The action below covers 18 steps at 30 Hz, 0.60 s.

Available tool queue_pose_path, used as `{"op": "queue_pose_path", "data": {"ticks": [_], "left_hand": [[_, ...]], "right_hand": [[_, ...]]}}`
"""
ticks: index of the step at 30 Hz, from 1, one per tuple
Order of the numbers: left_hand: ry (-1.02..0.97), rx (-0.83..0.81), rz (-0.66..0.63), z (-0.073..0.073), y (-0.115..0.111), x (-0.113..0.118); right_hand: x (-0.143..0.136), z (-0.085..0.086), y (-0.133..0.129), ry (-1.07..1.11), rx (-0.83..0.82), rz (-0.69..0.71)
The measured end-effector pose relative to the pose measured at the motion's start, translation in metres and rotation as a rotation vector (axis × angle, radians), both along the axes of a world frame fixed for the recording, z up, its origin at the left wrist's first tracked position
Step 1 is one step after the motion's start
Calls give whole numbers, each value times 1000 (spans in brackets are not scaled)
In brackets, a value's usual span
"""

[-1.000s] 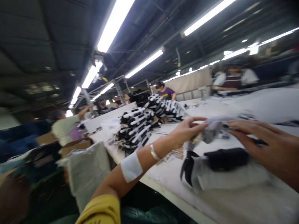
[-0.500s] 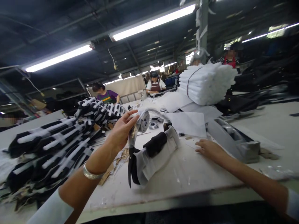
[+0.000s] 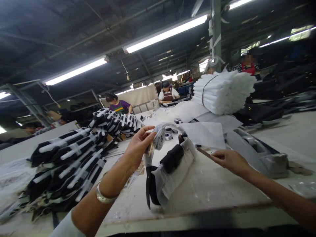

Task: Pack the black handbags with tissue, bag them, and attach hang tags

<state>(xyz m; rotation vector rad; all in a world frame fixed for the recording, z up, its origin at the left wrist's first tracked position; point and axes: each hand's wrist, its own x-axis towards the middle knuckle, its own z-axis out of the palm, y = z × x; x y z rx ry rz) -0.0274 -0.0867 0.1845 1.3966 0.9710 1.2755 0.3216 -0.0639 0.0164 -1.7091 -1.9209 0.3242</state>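
Note:
My left hand (image 3: 140, 144) pinches the plastic-wrapped strap (image 3: 160, 135) of a black bag (image 3: 172, 158), which stands on the white table (image 3: 197, 194) with pale wrapping over its side. The strap arches up above the bag. To the right of the bag, my right hand (image 3: 228, 160) is closed on one end of a thin brown strip (image 3: 204, 153). The strip's other end points toward the bag without touching it.
Black bags with white wrapping (image 3: 71, 148) are piled at left. A bundle of white rolls (image 3: 224, 92) lies at the back right, a grey tape dispenser (image 3: 256, 153) in front of it. Several people work farther back.
My right hand has taken hold of the brown strip and lifted it off the table. My left hand still grips the strap. The whole view has shifted slightly.

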Motion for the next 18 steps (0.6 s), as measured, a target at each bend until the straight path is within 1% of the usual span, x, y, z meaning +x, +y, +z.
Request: {"op": "queue_pose_path", "data": {"ticks": [3, 5, 8, 10, 11, 13, 18], "left_hand": [[-18, 0, -17, 0, 0, 2], [-29, -4, -37, 0, 0, 3], [-5, 3, -46, 1, -1, 5], [16, 13, -47, 1, -3, 6], [26, 15, -51, 2, -4, 7], [46, 20, -51, 3, -7, 8], [97, 43, -53, 5, -9, 13]], "right_hand": [[-17, 33, -14, 326, -106, 24], [-32, 56, -23, 484, -118, 62], [-58, 86, -33, 588, -121, 222], [-75, 102, -36, 614, -137, 341], [-83, 107, -37, 622, -139, 380], [-98, 115, -35, 634, -119, 413], [-134, 120, -19, 758, -69, 442]]}}
